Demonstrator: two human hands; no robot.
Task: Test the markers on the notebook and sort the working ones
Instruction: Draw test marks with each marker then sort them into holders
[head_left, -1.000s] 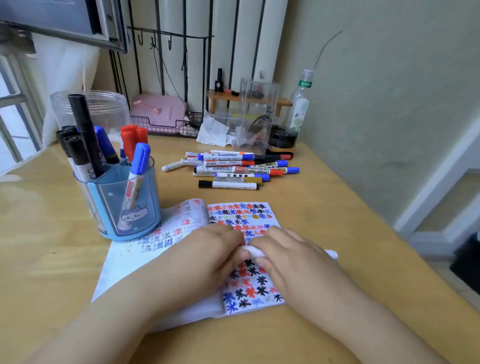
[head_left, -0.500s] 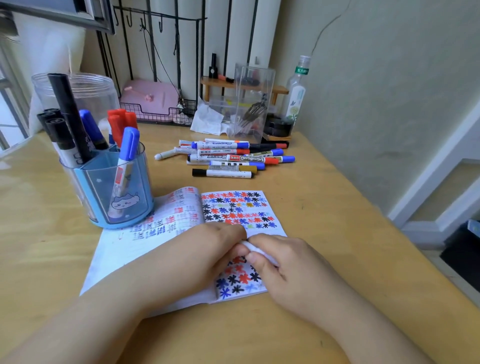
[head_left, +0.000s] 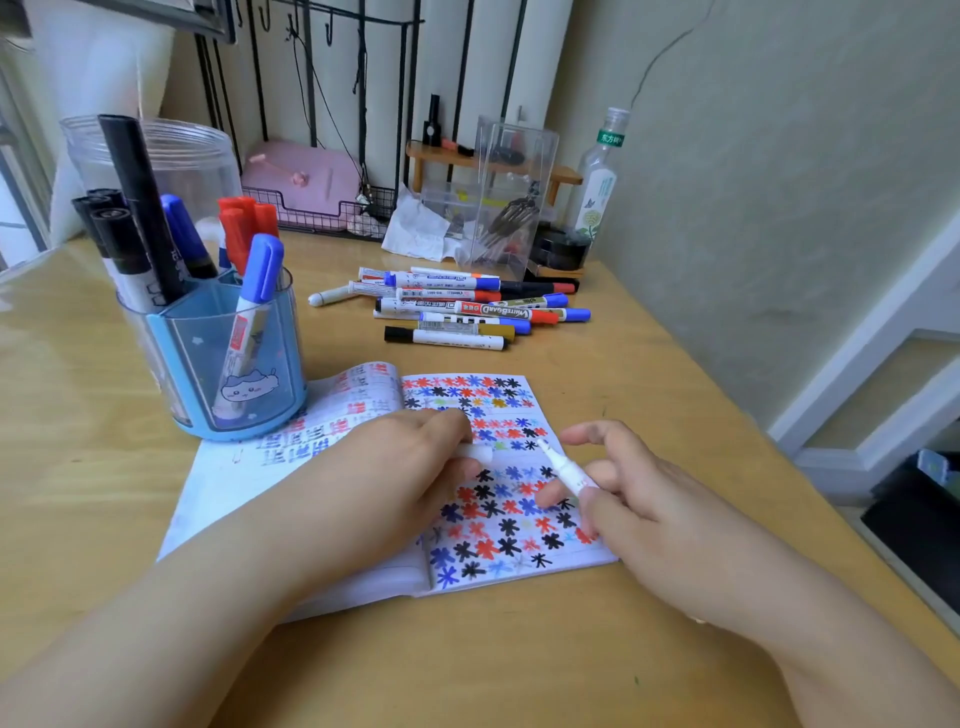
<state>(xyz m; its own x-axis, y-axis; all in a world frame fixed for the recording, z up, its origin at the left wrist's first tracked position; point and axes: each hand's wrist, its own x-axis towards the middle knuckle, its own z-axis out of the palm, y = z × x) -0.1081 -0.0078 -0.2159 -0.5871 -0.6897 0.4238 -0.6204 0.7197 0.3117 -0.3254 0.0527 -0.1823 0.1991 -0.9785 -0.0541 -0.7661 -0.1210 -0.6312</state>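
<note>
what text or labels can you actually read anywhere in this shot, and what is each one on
"WHITEBOARD": on the barrel of a red-capped marker in the loose pile on the table.
Green neck label on the clear bottle: white characters, too small to read.
Red and black handwritten characters on the left page of the notebook: too blurred to read.
Print and barcodes on the other markers, and on the blue-capped marker in the blue pen holder: too small to read.

Bare bench lies open right of the notebook, up to the wall. The pen pot blocks the near left, touching the notebook's corner. Loose markers lie across the middle, with clutter behind them.
</note>
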